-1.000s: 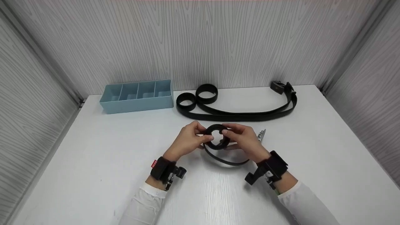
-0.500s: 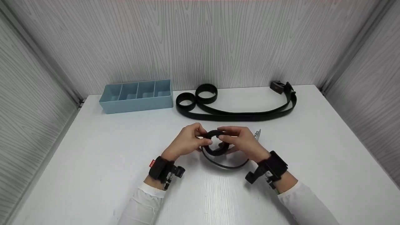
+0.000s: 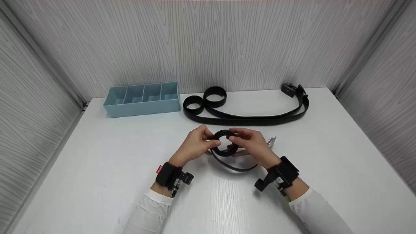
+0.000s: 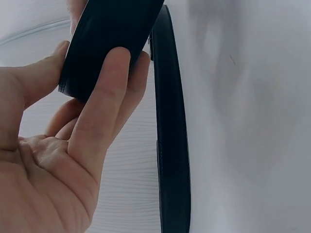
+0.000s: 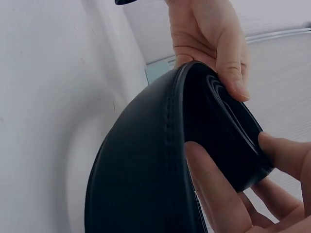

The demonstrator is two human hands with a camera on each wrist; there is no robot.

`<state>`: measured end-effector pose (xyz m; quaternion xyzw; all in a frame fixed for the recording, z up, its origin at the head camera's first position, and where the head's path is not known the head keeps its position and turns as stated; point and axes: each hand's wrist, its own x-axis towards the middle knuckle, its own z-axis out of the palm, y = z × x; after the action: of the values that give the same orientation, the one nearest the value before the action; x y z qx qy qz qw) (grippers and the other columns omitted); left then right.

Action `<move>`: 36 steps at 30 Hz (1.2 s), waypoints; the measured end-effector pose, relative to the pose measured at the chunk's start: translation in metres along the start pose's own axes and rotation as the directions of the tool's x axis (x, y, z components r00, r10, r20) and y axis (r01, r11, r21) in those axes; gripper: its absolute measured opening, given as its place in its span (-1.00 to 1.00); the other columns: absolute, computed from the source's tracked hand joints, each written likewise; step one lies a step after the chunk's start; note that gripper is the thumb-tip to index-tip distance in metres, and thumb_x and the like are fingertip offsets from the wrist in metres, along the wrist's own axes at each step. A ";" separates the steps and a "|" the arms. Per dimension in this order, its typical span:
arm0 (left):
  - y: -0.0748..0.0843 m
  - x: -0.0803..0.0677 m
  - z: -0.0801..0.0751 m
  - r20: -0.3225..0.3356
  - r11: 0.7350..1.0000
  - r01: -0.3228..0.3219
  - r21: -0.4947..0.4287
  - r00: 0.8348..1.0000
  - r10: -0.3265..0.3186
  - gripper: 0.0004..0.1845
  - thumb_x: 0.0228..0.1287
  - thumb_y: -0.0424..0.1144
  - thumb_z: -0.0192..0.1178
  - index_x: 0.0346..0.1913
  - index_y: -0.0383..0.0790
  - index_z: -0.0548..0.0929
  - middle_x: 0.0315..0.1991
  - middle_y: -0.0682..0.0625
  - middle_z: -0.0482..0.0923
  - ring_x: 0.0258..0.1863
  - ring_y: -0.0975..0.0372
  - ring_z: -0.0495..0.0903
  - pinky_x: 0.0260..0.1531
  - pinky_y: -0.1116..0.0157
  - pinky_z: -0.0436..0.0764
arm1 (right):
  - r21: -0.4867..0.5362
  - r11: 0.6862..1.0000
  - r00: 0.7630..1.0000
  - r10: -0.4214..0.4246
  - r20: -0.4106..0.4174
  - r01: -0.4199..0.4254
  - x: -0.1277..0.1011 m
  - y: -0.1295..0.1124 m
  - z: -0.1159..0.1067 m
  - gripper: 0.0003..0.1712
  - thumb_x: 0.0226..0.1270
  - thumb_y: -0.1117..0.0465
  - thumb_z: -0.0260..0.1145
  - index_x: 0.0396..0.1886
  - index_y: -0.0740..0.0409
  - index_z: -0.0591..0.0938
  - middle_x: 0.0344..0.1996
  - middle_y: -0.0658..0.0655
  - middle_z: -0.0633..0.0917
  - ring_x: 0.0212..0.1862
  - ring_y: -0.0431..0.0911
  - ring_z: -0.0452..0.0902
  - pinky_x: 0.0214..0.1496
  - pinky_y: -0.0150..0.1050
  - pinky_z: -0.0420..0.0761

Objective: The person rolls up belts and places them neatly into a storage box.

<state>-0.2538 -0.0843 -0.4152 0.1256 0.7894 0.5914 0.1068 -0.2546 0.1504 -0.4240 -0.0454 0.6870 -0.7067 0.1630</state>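
A black belt [image 3: 223,154] is wound into a ring several layers thick, held up between both hands at mid-table. My left hand [image 3: 194,144] grips the ring's left side, thumb at its inner edge and fingers behind. On the right side, my right hand [image 3: 253,144] pinches the coil between thumb and fingers. From the coil a loose length of the belt [image 5: 136,160] curves below the hands toward the right. Its silver metal end [image 3: 271,141] shows just beyond the right hand. In the left wrist view, the fingers [image 4: 104,97] lie against the wound belt's outer face.
A blue box [image 3: 143,109] with several compartments stands at the back left. Beside it, another black strap [image 3: 243,121] lies on edge, two loops at its left and a dark buckle [image 3: 288,90] at its right. Wood-grain walls [image 3: 208,42] border the white table [image 3: 97,162].
Both hands and the coil dip slightly toward me and tilt, then rise back to nearly where they were. The silver end swings left and returns. The grip stays on the belt throughout.
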 end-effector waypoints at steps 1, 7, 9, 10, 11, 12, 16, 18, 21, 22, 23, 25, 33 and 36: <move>0.001 0.000 -0.001 0.007 1.000 -0.004 0.004 1.000 0.004 -0.72 0.32 -0.32 0.45 -0.15 -0.34 0.53 -0.10 -0.20 0.76 -0.34 0.20 0.74 -0.39 0.23 0.78 | -0.011 1.000 1.000 0.003 0.009 -0.003 0.000 -0.001 -0.001 -0.45 0.43 0.23 0.44 0.37 0.23 0.58 0.05 0.25 0.70 -0.09 0.03 0.73 -0.13 0.01 0.80; 0.002 -0.002 -0.004 0.089 0.999 -0.026 0.028 0.996 0.023 -0.73 0.32 -0.35 0.44 -0.15 -0.35 0.52 -0.16 -0.17 0.76 -0.32 0.20 0.73 -0.41 0.20 0.77 | -0.123 0.992 0.995 0.028 0.100 -0.015 0.000 -0.003 -0.005 -0.44 0.44 0.19 0.44 0.37 0.23 0.59 0.11 0.25 0.71 -0.01 0.10 0.71 -0.15 -0.02 0.81; 0.001 -0.002 -0.004 0.107 0.999 -0.027 0.032 0.994 0.023 -0.72 0.32 -0.35 0.44 -0.15 -0.35 0.51 -0.15 -0.17 0.75 -0.30 0.19 0.74 -0.41 0.20 0.78 | -0.144 0.989 0.993 0.035 0.115 -0.018 0.001 -0.003 -0.006 -0.45 0.45 0.20 0.43 0.38 0.24 0.58 0.12 0.25 0.72 -0.01 0.10 0.72 -0.17 -0.03 0.81; 0.001 -0.002 -0.004 0.109 0.999 -0.025 0.036 0.994 0.021 -0.71 0.32 -0.34 0.45 -0.14 -0.34 0.51 -0.14 -0.17 0.75 -0.30 0.19 0.75 -0.41 0.20 0.78 | -0.146 0.989 0.993 0.035 0.116 -0.018 0.001 -0.003 -0.005 -0.45 0.46 0.21 0.42 0.38 0.25 0.57 0.13 0.25 0.71 -0.02 0.10 0.72 -0.18 -0.04 0.81; 0.000 -0.002 -0.004 0.107 0.999 -0.022 0.039 0.994 0.018 -0.71 0.31 -0.33 0.45 -0.14 -0.33 0.51 -0.13 -0.17 0.75 -0.29 0.19 0.75 -0.41 0.21 0.78 | -0.144 0.989 0.993 0.032 0.113 -0.015 0.001 -0.003 -0.005 -0.45 0.46 0.21 0.41 0.38 0.26 0.57 0.13 0.25 0.71 -0.03 0.09 0.72 -0.19 -0.04 0.81; 0.000 -0.002 -0.004 0.101 0.999 -0.018 0.039 0.995 0.014 -0.71 0.32 -0.32 0.45 -0.13 -0.33 0.51 -0.11 -0.17 0.74 -0.29 0.19 0.75 -0.41 0.21 0.78 | -0.138 0.990 0.994 0.028 0.106 -0.013 0.000 -0.003 -0.004 -0.46 0.46 0.22 0.41 0.38 0.25 0.57 0.13 0.25 0.71 -0.04 0.07 0.72 -0.20 -0.05 0.81; 0.000 -0.001 -0.003 0.064 1.000 0.004 0.025 0.998 -0.006 -0.70 0.33 -0.29 0.45 -0.09 -0.31 0.52 -0.02 -0.19 0.72 -0.26 0.17 0.75 -0.38 0.23 0.78 | -0.088 0.996 0.998 0.002 0.070 0.005 0.001 0.000 -0.002 -0.42 0.45 0.20 0.43 0.39 0.28 0.55 0.13 0.27 0.71 -0.07 0.03 0.74 -0.20 -0.06 0.81; -0.001 -0.001 -0.002 0.044 1.000 0.018 0.010 0.999 -0.018 -0.69 0.34 -0.26 0.45 -0.07 -0.31 0.52 0.02 -0.21 0.70 -0.24 0.15 0.76 -0.36 0.23 0.78 | -0.054 0.999 0.999 -0.005 0.050 0.008 0.000 0.001 -0.001 -0.40 0.45 0.20 0.43 0.41 0.28 0.53 0.13 0.29 0.70 -0.08 0.02 0.75 -0.20 -0.06 0.81; -0.001 0.000 -0.001 0.025 0.999 0.032 -0.007 0.999 -0.032 -0.68 0.34 -0.24 0.45 -0.07 -0.31 0.52 0.02 -0.20 0.71 -0.22 0.15 0.78 -0.33 0.23 0.79 | -0.004 1.000 1.000 -0.007 0.027 0.007 0.000 0.002 0.000 -0.38 0.46 0.21 0.42 0.43 0.30 0.50 0.13 0.34 0.69 -0.11 0.00 0.76 -0.19 -0.07 0.81; -0.001 0.000 0.000 0.021 0.999 0.031 -0.008 0.999 -0.031 -0.68 0.35 -0.23 0.45 -0.07 -0.31 0.52 0.00 -0.20 0.72 -0.23 0.15 0.78 -0.33 0.23 0.79 | 0.006 1.000 1.000 -0.005 0.021 0.005 0.000 0.002 0.000 -0.38 0.46 0.22 0.42 0.43 0.30 0.50 0.13 0.34 0.69 -0.12 -0.01 0.76 -0.19 -0.07 0.81; -0.001 0.000 0.000 0.017 1.000 0.028 -0.009 0.999 -0.028 -0.68 0.35 -0.23 0.44 -0.08 -0.31 0.52 -0.03 -0.19 0.74 -0.24 0.15 0.78 -0.34 0.24 0.79 | 0.013 1.000 1.000 -0.004 0.018 0.004 -0.001 0.002 0.000 -0.38 0.46 0.22 0.42 0.43 0.29 0.50 0.13 0.35 0.69 -0.12 -0.01 0.76 -0.18 -0.06 0.81; 0.000 0.000 0.000 0.014 1.000 0.018 -0.009 1.000 -0.018 -0.70 0.35 -0.25 0.44 -0.10 -0.32 0.53 -0.10 -0.17 0.76 -0.28 0.16 0.77 -0.35 0.24 0.78 | 0.015 1.000 1.000 -0.003 0.020 0.003 0.000 0.002 -0.001 -0.39 0.45 0.22 0.43 0.43 0.27 0.51 0.14 0.36 0.68 -0.11 0.00 0.76 -0.16 -0.03 0.81; 0.000 0.000 -0.003 0.065 0.999 -0.011 0.030 0.998 0.009 -0.78 0.34 -0.34 0.42 -0.14 -0.31 0.55 -0.24 -0.11 0.77 -0.37 0.23 0.72 -0.43 0.25 0.76 | -0.158 0.987 0.993 0.004 0.115 0.014 0.000 -0.001 -0.006 -0.40 0.41 0.18 0.47 0.39 0.22 0.58 0.19 0.30 0.66 0.06 0.16 0.70 -0.13 -0.01 0.80; -0.001 0.000 -0.003 0.055 1.000 -0.002 0.027 0.998 0.000 -0.77 0.34 -0.31 0.43 -0.12 -0.31 0.57 -0.20 -0.11 0.78 -0.35 0.22 0.72 -0.43 0.25 0.76 | -0.161 0.987 0.992 0.002 0.127 0.019 0.000 -0.001 -0.006 -0.39 0.43 0.18 0.46 0.40 0.24 0.56 0.21 0.29 0.65 0.07 0.17 0.69 -0.13 -0.01 0.80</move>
<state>-0.2545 -0.0873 -0.4154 0.1436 0.7940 0.5770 0.1266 -0.2567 0.1562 -0.4230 -0.1063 0.7301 -0.6450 0.1992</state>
